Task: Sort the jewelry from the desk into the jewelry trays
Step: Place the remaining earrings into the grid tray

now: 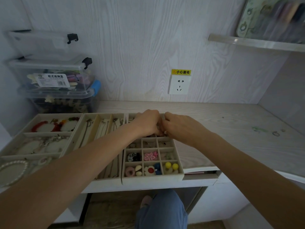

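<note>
Head view: we see both hands meeting over the beige velvet grid tray [179, 176] at six o'clock on the pale wood-grain desk [231, 123]. The left hand [146, 123] and right hand [179, 127] curl knuckle to knuckle above its far compartments; whatever they pinch is hidden, so we cannot tell. A pink flower charm [150, 156] and yellow beads [171, 166] fill near cells. At three o'clock, small rings [276, 133] lie loose. At nine o'clock sit the necklace tray [96, 128] and bracelet tray [21, 129]; clear storage boxes [54, 83] stack at ten o'clock.

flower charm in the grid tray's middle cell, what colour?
Pink flower charm, with white outlines; head view shows it best.
</note>
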Tool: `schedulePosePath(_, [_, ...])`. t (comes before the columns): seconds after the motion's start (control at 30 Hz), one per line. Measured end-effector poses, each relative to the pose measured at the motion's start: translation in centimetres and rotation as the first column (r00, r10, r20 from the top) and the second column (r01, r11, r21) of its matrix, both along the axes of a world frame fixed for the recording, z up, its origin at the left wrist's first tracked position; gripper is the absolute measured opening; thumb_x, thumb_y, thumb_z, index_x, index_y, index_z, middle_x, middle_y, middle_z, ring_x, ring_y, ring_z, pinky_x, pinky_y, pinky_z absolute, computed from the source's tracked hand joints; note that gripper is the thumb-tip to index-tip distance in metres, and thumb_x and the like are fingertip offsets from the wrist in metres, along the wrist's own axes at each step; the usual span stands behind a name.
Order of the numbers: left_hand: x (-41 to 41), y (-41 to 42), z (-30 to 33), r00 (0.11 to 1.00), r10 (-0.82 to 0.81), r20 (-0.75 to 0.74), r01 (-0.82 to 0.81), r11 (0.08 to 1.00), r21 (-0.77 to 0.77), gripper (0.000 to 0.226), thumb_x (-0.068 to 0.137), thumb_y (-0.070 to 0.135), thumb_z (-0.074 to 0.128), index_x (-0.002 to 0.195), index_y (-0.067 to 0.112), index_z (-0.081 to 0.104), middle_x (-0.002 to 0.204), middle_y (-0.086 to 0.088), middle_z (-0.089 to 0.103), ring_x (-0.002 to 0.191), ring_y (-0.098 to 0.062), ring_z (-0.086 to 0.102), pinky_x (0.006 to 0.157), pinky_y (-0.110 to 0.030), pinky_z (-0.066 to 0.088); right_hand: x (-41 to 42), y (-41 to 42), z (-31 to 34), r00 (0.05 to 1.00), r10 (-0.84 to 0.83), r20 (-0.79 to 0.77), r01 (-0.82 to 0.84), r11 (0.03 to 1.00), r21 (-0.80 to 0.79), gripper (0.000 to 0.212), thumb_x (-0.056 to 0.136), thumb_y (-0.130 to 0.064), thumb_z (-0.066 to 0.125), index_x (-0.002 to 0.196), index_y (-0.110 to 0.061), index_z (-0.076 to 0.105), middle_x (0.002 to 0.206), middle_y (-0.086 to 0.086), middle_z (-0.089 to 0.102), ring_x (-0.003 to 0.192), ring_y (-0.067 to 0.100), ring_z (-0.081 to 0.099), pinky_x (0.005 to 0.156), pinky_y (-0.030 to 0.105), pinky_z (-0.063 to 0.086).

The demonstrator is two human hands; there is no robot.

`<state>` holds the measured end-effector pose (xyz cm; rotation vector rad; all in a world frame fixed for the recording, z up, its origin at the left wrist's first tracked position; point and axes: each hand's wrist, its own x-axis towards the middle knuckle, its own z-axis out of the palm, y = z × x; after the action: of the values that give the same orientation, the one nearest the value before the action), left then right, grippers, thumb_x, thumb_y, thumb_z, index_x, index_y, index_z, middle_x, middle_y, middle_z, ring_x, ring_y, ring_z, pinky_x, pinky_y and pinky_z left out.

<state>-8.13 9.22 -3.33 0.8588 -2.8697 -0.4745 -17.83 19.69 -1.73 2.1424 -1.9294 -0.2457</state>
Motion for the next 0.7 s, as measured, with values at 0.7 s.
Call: schedulePosePath(0.7, [0.2, -0.1, 0.1, 0.997, -0.048, -0.063, 0.053, 0.996, 0.077, 0.016, 0.075, 0.025, 0.076, 0.09, 0.024, 0.076, 0.064, 0.023, 0.052, 0.073, -0.006, 0.052, 0.079, -0.032, 0.047, -0.2, -0.6, 0.5, 0.831, -0.325, 0.452, 0.297, 0.946, 0.134, 0.02, 0.087, -0.015, 0.061, 0.095, 0.002, 0.067, 0.09, 0.016, 0.069, 0.085, 0.028, 0.066, 0.077, 0.04, 0.054])
